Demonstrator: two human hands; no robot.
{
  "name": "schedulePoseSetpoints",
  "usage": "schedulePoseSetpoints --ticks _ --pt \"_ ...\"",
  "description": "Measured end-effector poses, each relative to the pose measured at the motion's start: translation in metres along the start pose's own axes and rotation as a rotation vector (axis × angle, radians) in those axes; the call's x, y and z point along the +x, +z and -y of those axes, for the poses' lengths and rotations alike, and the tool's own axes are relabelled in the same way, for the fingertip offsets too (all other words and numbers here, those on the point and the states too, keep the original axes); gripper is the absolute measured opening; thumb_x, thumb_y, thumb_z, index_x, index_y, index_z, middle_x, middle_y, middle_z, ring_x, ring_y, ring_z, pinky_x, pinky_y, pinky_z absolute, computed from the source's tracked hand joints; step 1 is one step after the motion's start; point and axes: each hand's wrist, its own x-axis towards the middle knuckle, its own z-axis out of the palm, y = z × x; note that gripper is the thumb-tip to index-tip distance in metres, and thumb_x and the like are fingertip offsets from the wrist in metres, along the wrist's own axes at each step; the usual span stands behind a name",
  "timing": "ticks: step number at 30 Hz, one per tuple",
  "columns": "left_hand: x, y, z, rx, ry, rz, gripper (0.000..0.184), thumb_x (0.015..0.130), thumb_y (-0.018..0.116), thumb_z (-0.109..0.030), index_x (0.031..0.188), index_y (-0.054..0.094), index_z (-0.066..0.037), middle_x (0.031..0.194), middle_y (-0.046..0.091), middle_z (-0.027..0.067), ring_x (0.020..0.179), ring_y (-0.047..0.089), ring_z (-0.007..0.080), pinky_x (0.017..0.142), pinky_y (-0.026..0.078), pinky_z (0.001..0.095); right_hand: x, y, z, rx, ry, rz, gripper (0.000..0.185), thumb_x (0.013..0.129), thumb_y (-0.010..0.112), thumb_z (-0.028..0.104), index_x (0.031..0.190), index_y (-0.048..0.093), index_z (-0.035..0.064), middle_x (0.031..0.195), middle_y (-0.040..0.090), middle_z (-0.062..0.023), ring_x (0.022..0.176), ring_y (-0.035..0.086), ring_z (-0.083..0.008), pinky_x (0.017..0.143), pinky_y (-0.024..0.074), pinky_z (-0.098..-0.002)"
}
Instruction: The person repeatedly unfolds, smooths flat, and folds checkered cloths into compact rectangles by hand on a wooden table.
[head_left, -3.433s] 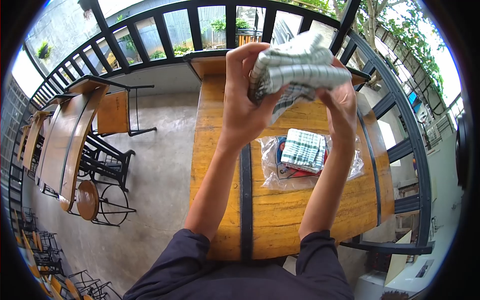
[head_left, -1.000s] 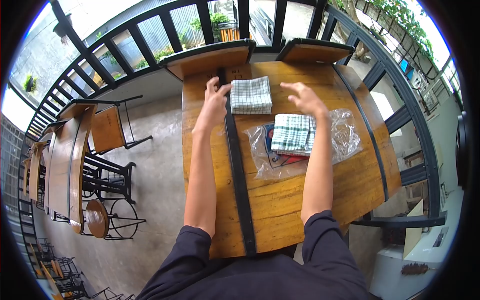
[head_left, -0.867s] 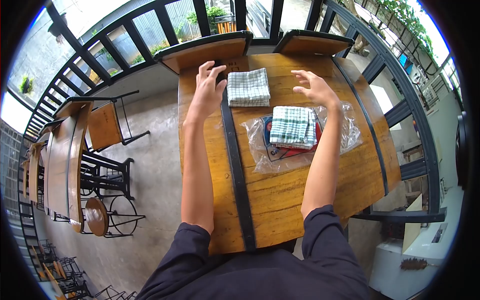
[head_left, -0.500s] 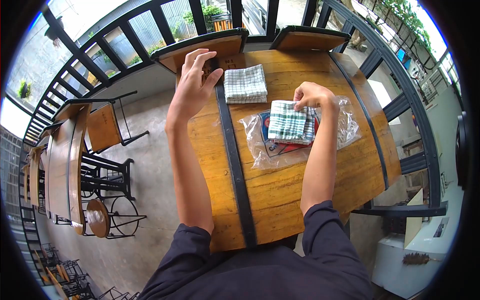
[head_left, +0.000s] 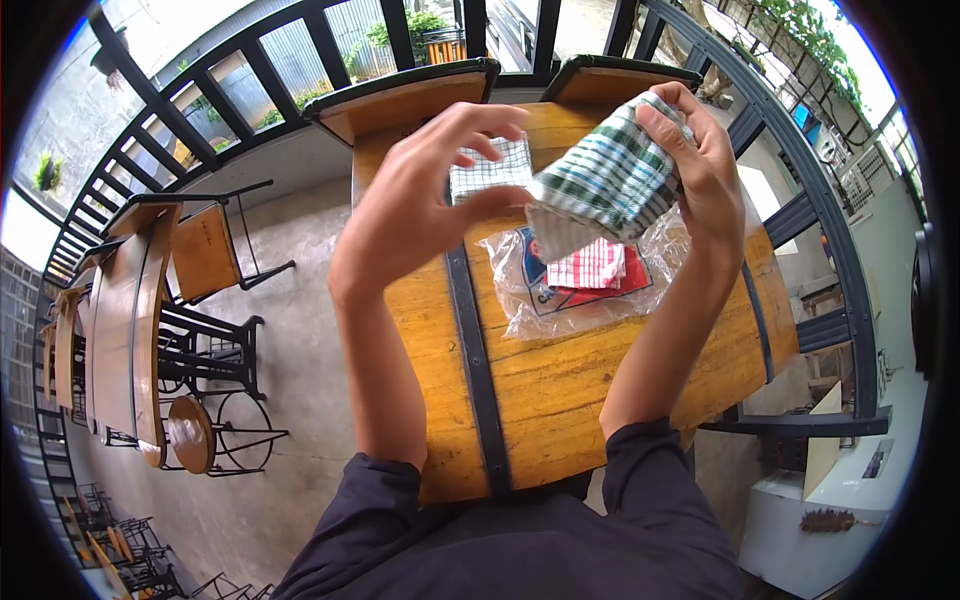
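Observation:
My right hand (head_left: 700,160) grips a folded green-and-white checked cloth (head_left: 615,175) by its upper right corner, raised above the table. My left hand (head_left: 435,185) is open, thumb and fingers spread, close to the cloth's left end; whether the thumb touches it I cannot tell. Behind those fingers, partly hidden, a folded white cloth (head_left: 505,168) with thin dark checks lies on the table. Below the raised cloth, a folded red-and-white checked cloth (head_left: 590,267) rests on a clear plastic bag (head_left: 515,310) with a blue and red print.
The wooden table (head_left: 560,400) has dark metal strips across it. Two chairs (head_left: 400,95) stand at its far side, by a black railing (head_left: 330,50). Another table (head_left: 120,320) with chairs is off to the left. A white cabinet (head_left: 800,535) stands at lower right.
My right hand has lifted the green-and-white cloth off the bag and tilted it, uncovering the red-and-white cloth. My left hand has moved right, towards the raised cloth.

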Motion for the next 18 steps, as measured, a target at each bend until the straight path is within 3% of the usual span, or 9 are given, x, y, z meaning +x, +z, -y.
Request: schedulePoseSetpoints --ticks 1,3,4,9,11,12,13,16,18 --pt "0.003 0.006 -0.004 -0.033 0.122 0.033 0.065 0.076 0.079 -0.04 0.127 0.057 -0.006 0.115 0.066 0.0101 0.099 0.065 0.0218 0.086 0.055 0.0355 -0.001 0.006 0.004 0.001 -0.001 0.0 0.037 0.089 0.07 0.033 0.106 0.06 0.0025 0.083 0.067 -0.0042 0.072 0.063 -0.0067 0.073 0.053 -0.0219" --pt "0.005 0.013 -0.019 0.019 0.164 0.032 0.071 0.066 0.087 -0.034 0.126 0.059 -0.009 0.118 0.067 0.0068 0.099 0.066 0.0204 0.084 0.056 0.0339 -0.004 0.016 0.01 0.087 0.058 0.03 0.043 0.087 0.073 0.036 0.108 0.06 0.0006 0.087 0.068 -0.0065 0.077 0.065 -0.0077 0.075 0.054 -0.0221" --pt "0.005 0.016 -0.022 0.036 0.149 0.013 0.071 0.066 0.087 -0.034 0.126 0.058 -0.008 0.118 0.067 0.0073 0.099 0.066 0.0203 0.084 0.056 0.0342 -0.005 0.021 0.011 0.091 0.047 0.022 0.055 0.086 0.074 0.045 0.112 0.06 -0.001 0.093 0.069 -0.0094 0.083 0.066 -0.0089 0.077 0.055 -0.0239" --pt "0.007 0.017 -0.016 0.021 0.076 -0.096 0.066 0.071 0.086 -0.028 0.125 0.056 -0.005 0.116 0.067 0.0093 0.097 0.068 0.0203 0.083 0.057 0.0348 -0.009 0.027 0.016 0.215 0.047 0.089 0.076 0.079 0.076 0.058 0.121 0.056 -0.0031 0.104 0.068 -0.0125 0.093 0.067 -0.0127 0.085 0.0543 -0.0264" --pt "0.006 0.01 -0.016 -0.069 0.056 -0.108 0.053 0.079 0.08 -0.03 0.116 0.056 -0.001 0.113 0.068 0.016 0.099 0.07 0.0294 0.078 0.059 0.038 -0.01 0.033 0.017 0.119 -0.108 0.182 0.077 0.078 0.078 0.055 0.124 0.054 -0.0022 0.105 0.068 -0.013 0.097 0.067 -0.0154 0.089 0.054 -0.0286" --pt "0.005 0.009 -0.015 -0.055 0.062 -0.128 0.053 0.081 0.078 -0.032 0.116 0.056 0.0 0.108 0.069 0.0171 0.096 0.071 0.0299 0.078 0.059 0.0374 -0.012 0.033 0.021 0.165 -0.08 0.279 0.079 0.08 0.08 0.044 0.134 0.048 -0.0024 0.107 0.068 -0.0148 0.1 0.067 -0.0197 0.091 0.0548 -0.0323" --pt "0.004 0.008 -0.013 -0.055 0.063 -0.125 0.053 0.081 0.078 -0.032 0.116 0.056 0.0 0.108 0.069 0.0171 0.096 0.071 0.0299 0.078 0.059 0.0374 -0.012 0.035 0.019 0.166 -0.079 0.276 0.079 0.08 0.08 0.044 0.134 0.048 -0.0024 0.107 0.068 -0.0148 0.1 0.067 -0.0197 0.091 0.0548 -0.0323" --pt "0.003 0.004 -0.008 -0.044 0.035 -0.109 0.051 0.085 0.075 -0.032 0.118 0.056 0.002 0.105 0.07 0.0193 0.094 0.071 0.0306 0.077 0.059 0.038 -0.01 0.038 0.011 0.112 -0.111 0.368 0.085 0.084 0.078 0.028 0.149 0.031 -0.0025 0.115 0.066 -0.02 0.105 0.066 -0.0242 0.092 0.0552 -0.0384" --pt "0.002 0.004 -0.01 -0.046 0.026 -0.088 0.051 0.085 0.075 -0.03 0.119 0.054 0.002 0.105 0.07 0.0197 0.095 0.071 0.0309 0.077 0.059 0.0382 -0.01 0.042 0.011 0.105 -0.123 0.371 0.083 0.085 0.077 0.025 0.149 0.031 -0.002 0.117 0.065 -0.0204 0.107 0.066 -0.0242 0.092 0.0551 -0.0388"
